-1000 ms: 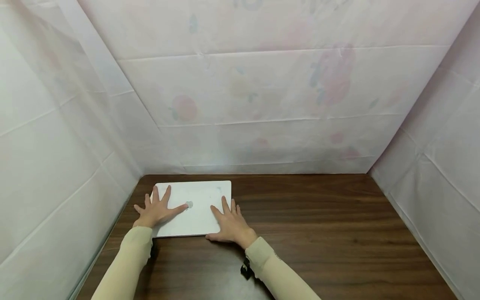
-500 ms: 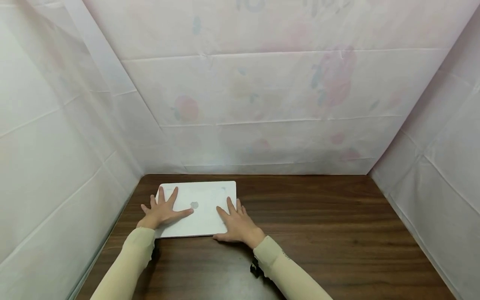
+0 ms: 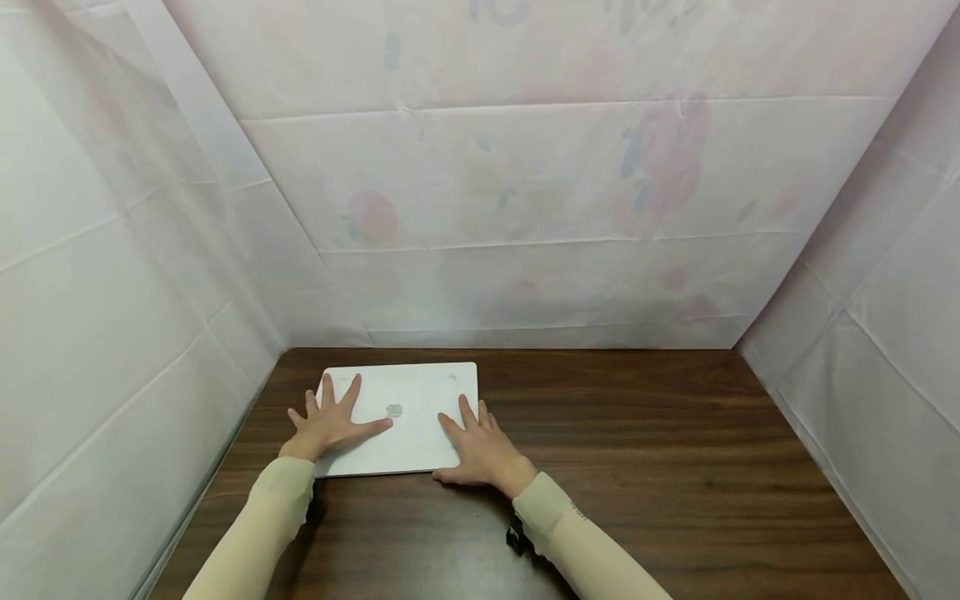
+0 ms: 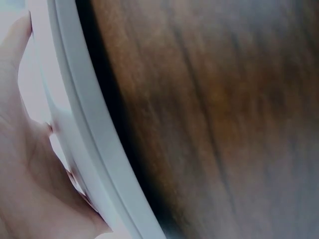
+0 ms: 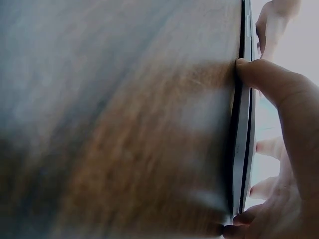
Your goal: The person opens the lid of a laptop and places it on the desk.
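At the head view's nine o'clock hangs a pale creased left-hand sheet [image 3: 150, 333]. Next comes the person's left sleeve [image 3: 255, 517], cream-coloured, entering from seven o'clock and ending at the wrist. The left hand [image 3: 327, 427] rests with its fingers splayed on the nine o'clock side of a closed white laptop [image 3: 412, 442]; the little finger reaches past the edge toward ten o'clock, and the thumb tip lies just at the six o'clock side of a grey apple-shaped logo [image 3: 394, 411] on the lid. The laptop lies flat at about ten o'clock from the middle of a dark wood-grain table [image 3: 637, 450]. Toward twelve o'clock, behind the table, hangs a back sheet [image 3: 525, 192] with faint pink fruit prints.

The right hand [image 3: 480, 450] spreads over the laptop's four o'clock corner, apart from the left hand; its thumb touches the near edge, and its outer fingers lie at the three o'clock edge. A small black device [image 3: 517, 536] shows beneath the right wrist, beside the cream right sleeve [image 3: 585, 542], which enters from five o'clock. Farthest over, at three o'clock, hangs a creased right-hand sheet [image 3: 885, 317].
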### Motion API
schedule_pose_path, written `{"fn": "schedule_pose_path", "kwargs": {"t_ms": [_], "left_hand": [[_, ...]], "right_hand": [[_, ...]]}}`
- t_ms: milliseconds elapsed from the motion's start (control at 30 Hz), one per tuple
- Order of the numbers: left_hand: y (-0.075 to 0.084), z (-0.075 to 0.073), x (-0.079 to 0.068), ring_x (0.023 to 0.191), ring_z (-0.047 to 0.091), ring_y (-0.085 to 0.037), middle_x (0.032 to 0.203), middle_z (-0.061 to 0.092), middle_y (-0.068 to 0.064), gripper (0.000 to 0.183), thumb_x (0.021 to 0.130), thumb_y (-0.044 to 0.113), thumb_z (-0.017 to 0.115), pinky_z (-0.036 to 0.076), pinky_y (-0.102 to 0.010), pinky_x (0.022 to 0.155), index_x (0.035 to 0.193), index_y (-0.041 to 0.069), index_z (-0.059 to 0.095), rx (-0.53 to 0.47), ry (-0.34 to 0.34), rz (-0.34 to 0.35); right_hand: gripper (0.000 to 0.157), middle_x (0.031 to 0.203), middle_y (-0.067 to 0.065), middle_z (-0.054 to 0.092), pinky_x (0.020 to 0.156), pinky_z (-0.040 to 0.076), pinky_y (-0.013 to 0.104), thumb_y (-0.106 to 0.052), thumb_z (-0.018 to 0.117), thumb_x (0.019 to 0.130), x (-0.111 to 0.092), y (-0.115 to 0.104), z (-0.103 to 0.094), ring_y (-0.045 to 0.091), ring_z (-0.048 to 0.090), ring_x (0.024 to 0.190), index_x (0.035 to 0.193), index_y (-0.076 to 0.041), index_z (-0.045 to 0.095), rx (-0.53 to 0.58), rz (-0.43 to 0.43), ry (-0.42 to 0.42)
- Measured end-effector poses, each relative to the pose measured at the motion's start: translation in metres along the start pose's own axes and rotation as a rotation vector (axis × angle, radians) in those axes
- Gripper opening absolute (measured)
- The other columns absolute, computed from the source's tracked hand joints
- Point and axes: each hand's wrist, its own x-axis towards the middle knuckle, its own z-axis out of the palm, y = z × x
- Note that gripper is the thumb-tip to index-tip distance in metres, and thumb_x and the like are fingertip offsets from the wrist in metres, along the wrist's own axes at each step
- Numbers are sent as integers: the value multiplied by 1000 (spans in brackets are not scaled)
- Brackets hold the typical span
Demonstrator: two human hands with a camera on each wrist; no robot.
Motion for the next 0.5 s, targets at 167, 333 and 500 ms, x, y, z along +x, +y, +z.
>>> {"fn": "schedule_pose_path", "kwargs": {"t_ms": [167,333,500], "left_hand": [[2,1,0,132,-10,-70,154,-19,-33,116,70,89,47,-10,-86,88,157,24,6,0,-3,0],[3,2,0,132,-10,-69,154,-18,-33,117,70,90,46,-10,-86,89,157,24,6,5,0,0],[6,3,0,132,-9,-69,154,-18,-33,117,69,90,46,-10,-85,89,157,23,6,12,7,3]], "right_hand": [[92,160,21,12,110,33,57,-74,56,80,-2,2,1,55,20,140,153,-27,28,9,-3,-2],[92,160,21,11,110,33,56,-74,56,79,-3,4,1,55,19,140,153,-27,28,10,-1,0],[92,161,21,12,110,33,57,-75,56,79,-4,6,1,55,20,140,153,-27,28,9,1,-1]]}}
